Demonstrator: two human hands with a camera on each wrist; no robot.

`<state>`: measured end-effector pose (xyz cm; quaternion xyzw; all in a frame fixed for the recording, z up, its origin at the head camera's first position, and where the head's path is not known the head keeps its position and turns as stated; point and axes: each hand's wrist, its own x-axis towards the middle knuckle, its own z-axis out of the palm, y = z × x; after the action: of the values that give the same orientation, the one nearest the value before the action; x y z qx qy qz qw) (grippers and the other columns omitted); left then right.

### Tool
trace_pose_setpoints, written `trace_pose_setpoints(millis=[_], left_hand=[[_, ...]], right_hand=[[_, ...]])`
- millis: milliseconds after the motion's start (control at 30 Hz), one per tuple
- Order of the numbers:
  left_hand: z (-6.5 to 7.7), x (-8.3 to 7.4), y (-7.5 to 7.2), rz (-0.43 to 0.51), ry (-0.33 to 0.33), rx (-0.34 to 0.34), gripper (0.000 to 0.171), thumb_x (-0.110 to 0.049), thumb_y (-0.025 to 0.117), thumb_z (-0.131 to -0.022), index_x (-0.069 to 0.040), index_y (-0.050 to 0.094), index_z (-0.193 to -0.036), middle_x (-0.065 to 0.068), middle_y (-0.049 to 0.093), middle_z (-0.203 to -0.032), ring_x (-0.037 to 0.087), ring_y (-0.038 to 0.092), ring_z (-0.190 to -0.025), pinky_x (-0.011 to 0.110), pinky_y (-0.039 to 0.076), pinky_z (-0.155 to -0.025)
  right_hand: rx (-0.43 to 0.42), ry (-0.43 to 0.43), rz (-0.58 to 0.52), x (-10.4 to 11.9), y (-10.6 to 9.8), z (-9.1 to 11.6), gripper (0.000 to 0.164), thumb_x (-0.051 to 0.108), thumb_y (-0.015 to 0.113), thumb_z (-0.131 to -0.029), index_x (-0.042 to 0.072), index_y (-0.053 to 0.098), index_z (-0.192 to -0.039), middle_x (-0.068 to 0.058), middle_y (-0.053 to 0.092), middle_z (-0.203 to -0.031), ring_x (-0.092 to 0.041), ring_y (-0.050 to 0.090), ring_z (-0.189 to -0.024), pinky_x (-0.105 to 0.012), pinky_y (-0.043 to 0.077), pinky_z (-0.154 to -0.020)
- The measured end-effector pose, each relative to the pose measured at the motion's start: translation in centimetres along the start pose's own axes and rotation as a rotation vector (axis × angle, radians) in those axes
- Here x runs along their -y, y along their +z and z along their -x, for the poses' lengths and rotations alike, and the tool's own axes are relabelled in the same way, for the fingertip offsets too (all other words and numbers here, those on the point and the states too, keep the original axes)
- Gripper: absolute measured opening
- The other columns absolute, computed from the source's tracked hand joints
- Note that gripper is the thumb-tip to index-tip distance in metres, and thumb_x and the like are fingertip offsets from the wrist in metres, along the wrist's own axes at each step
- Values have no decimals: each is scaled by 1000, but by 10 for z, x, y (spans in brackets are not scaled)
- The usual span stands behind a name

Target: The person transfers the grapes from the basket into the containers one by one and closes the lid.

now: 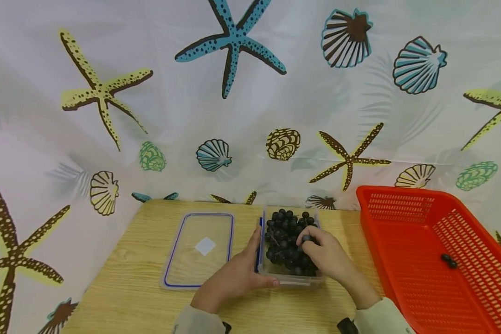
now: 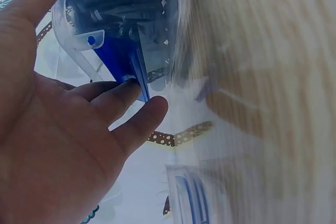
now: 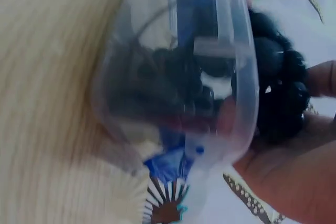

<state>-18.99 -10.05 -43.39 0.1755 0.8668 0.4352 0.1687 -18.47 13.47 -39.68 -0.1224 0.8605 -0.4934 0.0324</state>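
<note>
A clear plastic container (image 1: 292,280) with blue side latches (image 2: 118,59) stands on the table, filled with a bunch of dark grapes (image 1: 285,234). My left hand (image 1: 238,273) holds its near left corner, thumb along the front wall and fingers along the left side. In the left wrist view those fingertips touch the hanging blue latch. Over the right part of the bunch, my right hand (image 1: 327,250) pinches a dark grape between thumb and curled fingers. The right wrist view has grapes (image 3: 278,77) bulging above the rim beside this hand (image 3: 299,166).
The container's lid (image 1: 196,271), clear with a blue seal and a white label, lies flat at left. To the right sits a red perforated basket (image 1: 413,241) with a couple of dark grapes (image 1: 448,260) in it. Behind the wooden table (image 1: 129,273) hangs a starfish-and-shell patterned cloth (image 1: 250,116).
</note>
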Motion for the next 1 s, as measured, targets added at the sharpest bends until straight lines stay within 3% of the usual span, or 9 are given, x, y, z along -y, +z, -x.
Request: trace_pose_setpoints(millis=[67, 167, 267, 367, 533, 633, 767, 867, 1000], left_hand=[[0, -2, 0, -5, 2, -1, 130, -57, 82, -79, -29, -14, -161, 18, 16, -165, 41, 49, -131, 55, 45, -99], [0, -3, 0, -14, 2, -5, 129, -59, 82, -78, -27, -11, -162, 19, 19, -164, 41, 46, -135, 57, 41, -104], [0, -3, 0, -23, 6, -8, 123, -59, 81, -79, -25, -1, -164, 17, 21, -164, 41, 39, -140, 58, 35, -108], [-1, -2, 0, -35, 14, -11, 112, -58, 80, -80, -21, 16, -163, 16, 22, -164, 39, 35, -143, 60, 33, -109], [-2, -2, 1, -62, 14, -8, 93, -57, 79, -82, -19, 36, -156, 15, 15, -166, 38, 28, -146, 59, 31, -110], [-1, -3, 1, -81, 21, 0, 90, -56, 78, -84, -17, 39, -154, 16, 13, -166, 38, 28, -146, 58, 32, -110], [0, -4, 2, -87, 33, 11, 90, -54, 77, -85, -14, 37, -155, 18, 14, -165, 38, 31, -145, 57, 34, -109], [0, -5, 2, -76, 35, 17, 90, -54, 77, -85, -14, 37, -155, 18, 14, -165, 38, 32, -145, 57, 35, -109], [1, -6, 2, -76, 44, 14, 89, -54, 77, -85, -13, 37, -154, 19, 13, -165, 38, 32, -144, 56, 35, -109]], right_hand=[[38, -26, 86, -1, -3, -1, 17, 3, 51, -97, 9, 65, -104, 1, 47, -62, -14, 38, -50, -32, 39, -56], [64, -123, 248, -2, 3, -2, 21, 2, 59, -99, 7, 63, -118, -4, 66, -88, -17, 56, -66, -38, 50, -66], [-24, -215, 416, -6, 17, 0, 41, 5, 68, -97, 5, 51, -134, -15, 68, -115, -25, 67, -91, -46, 54, -81], [-147, -287, 553, -13, 28, 5, 48, 10, 76, -93, 3, 49, -132, -16, 68, -111, -27, 69, -92, -44, 56, -79], [-289, -360, 784, -20, 25, 13, 26, 23, 84, -86, 9, 66, -98, -2, 54, -91, -20, 52, -80, -33, 47, -70], [-254, -306, 877, -18, 17, 17, 26, 32, 83, -86, 12, 67, -87, 3, 48, -80, -17, 42, -73, -32, 40, -67], [-137, -210, 891, -10, 7, 20, 27, 37, 76, -91, 11, 70, -83, 5, 48, -76, -15, 42, -71, -31, 40, -66], [-83, -167, 871, -3, 2, 20, 23, 30, 77, -92, 11, 72, -80, 4, 46, -74, -17, 44, -70, -33, 39, -63], [4, -193, 898, 5, 2, 14, 18, 18, 83, -85, 7, 69, -84, 0, 53, -74, -23, 51, -71, -38, 42, -62]])
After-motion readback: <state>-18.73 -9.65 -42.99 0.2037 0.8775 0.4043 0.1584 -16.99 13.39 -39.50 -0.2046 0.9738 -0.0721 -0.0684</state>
